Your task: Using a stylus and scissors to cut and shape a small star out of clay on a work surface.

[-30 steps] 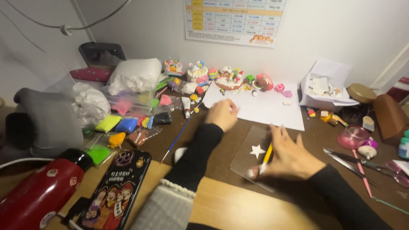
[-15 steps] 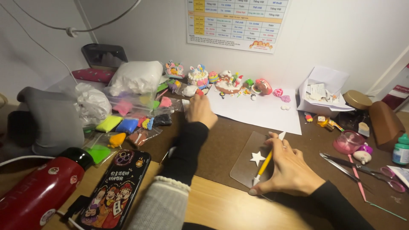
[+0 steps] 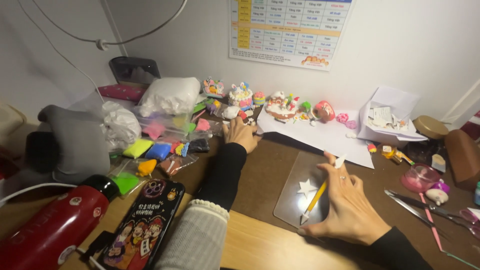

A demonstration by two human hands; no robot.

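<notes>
Head view: my left hand (image 3: pixel 241 134) lay open beside the clay packets (image 3: pixel 165 150).
Right hand: my right hand (image 3: pixel 345 205) pinched the yellow tool (image 3: pixel 316 197) over the white star (image 3: pixel 306 188).
Next: shaping probably called for fresh clay.

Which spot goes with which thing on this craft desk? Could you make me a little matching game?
Things:
1. white star
2. red bottle
3. left hand
4. yellow tool

Places:
A. far bottom left of the desk
B. in the right hand
C. on the clear mat
D. by the clay bags, near the small figures

Pairs: 1-C, 2-A, 3-D, 4-B
</notes>
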